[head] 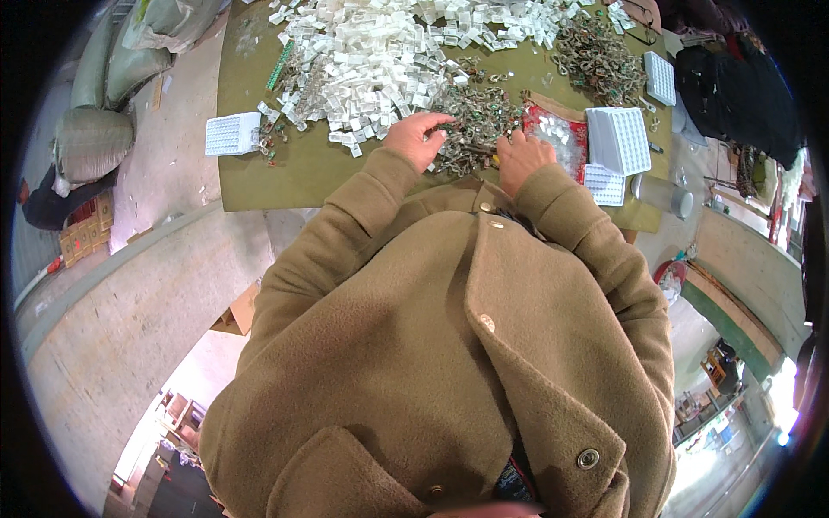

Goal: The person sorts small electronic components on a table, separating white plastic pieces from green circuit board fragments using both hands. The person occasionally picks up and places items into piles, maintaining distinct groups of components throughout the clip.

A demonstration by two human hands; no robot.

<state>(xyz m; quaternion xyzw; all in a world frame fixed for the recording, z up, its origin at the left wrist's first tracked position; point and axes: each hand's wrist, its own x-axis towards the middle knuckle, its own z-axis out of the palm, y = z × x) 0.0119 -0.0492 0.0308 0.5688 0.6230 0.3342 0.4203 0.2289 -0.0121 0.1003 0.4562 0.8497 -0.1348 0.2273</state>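
My left hand (418,139) reaches the left edge of a heap of small electronic parts with wires (482,116). Its thumb and index finger curve around a gap; whether a small part is pinched there is unclear. At the right of the heap my right hand (526,157) is closed around a slim hand tool (480,149) with a dark end and a bit of yellow at the grip. A red patterned sheet (578,139) lies just beyond my right hand, with small white pieces (549,127) on it. Clear plastic cases (372,78) are piled beyond my left hand.
A stack of white trays (618,141) and a clear bottle (660,194) stand at right; another tray stack (232,134) sits at left. A second wire heap (599,61) lies at the far right on the green tabletop (285,188). Sacks (97,142) rest on the floor.
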